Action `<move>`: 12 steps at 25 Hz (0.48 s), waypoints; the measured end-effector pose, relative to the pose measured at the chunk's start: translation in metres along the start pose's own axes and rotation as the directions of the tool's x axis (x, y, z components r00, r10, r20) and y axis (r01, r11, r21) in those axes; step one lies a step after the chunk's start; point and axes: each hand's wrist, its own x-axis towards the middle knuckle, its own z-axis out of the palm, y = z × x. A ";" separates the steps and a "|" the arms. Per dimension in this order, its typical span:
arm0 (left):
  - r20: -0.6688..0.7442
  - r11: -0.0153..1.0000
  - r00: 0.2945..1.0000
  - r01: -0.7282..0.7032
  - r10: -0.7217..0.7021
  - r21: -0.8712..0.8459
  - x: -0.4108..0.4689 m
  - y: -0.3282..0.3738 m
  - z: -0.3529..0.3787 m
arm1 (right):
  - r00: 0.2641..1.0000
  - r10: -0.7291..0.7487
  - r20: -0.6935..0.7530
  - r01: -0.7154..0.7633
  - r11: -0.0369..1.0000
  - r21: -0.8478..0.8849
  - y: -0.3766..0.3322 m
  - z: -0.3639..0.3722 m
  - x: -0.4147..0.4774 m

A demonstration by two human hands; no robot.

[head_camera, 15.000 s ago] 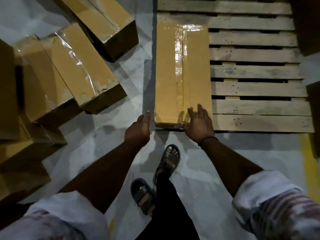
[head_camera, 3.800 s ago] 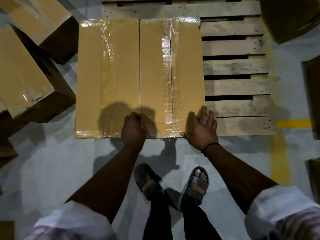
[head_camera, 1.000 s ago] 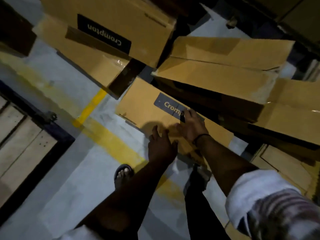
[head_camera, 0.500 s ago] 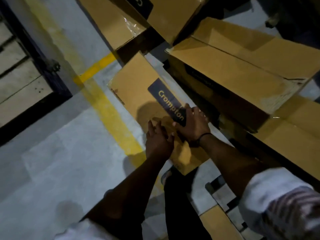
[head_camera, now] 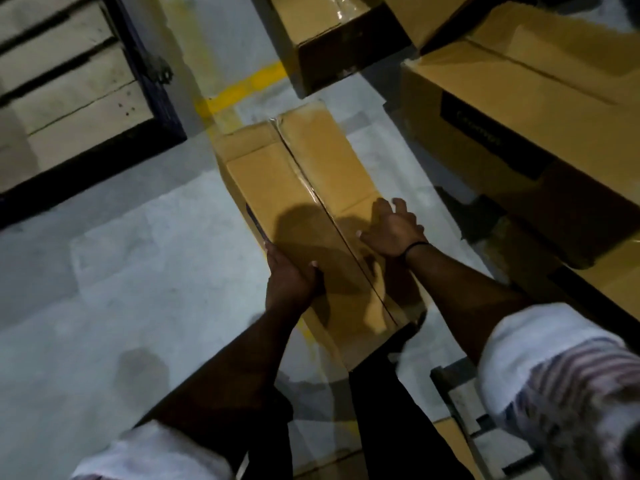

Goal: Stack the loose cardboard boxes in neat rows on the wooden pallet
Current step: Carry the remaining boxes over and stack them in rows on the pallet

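Long cardboard box (head_camera: 311, 188) mid-frame, lying lengthwise away from the person, taped seam running down its top. It sits off the pallet, over the grey concrete floor (head_camera: 104, 289), near end above the person's dark trousers (head_camera: 381, 410). Cannot tell if the far end touches the floor.

Wooden pallet (head_camera: 69, 88) at upper left, pale slats with a dark border, well apart from the held box. Yellow line (head_camera: 242, 88) painted on the floor between the pallet and the box's far end.

More boxes are crowded at the top and right: one box (head_camera: 332, 36) just beyond the far end, with a dark side face. A big box (head_camera: 519, 109) lies to the right with a dark label, text too blurred to read. Another box (head_camera: 609, 271) at the right edge, lower down. The room is dim and the frame somewhat blurred.

Left hand (head_camera: 291, 275) grips the box's left long edge, thumb on top, fingers wrapped down the side. Right hand (head_camera: 391, 230) holds the right long edge, thumb on the top face, spread fingers hooked over the edge. Black band on the right wrist, white rolled sleeve (head_camera: 554, 375) on the right arm.
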 end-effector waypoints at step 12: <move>-0.058 0.994 0.998 0.031 -0.038 -0.105 -0.012 -0.050 -0.044 | 0.986 -0.164 0.022 0.166 0.975 -0.148 -0.065 0.016 -0.030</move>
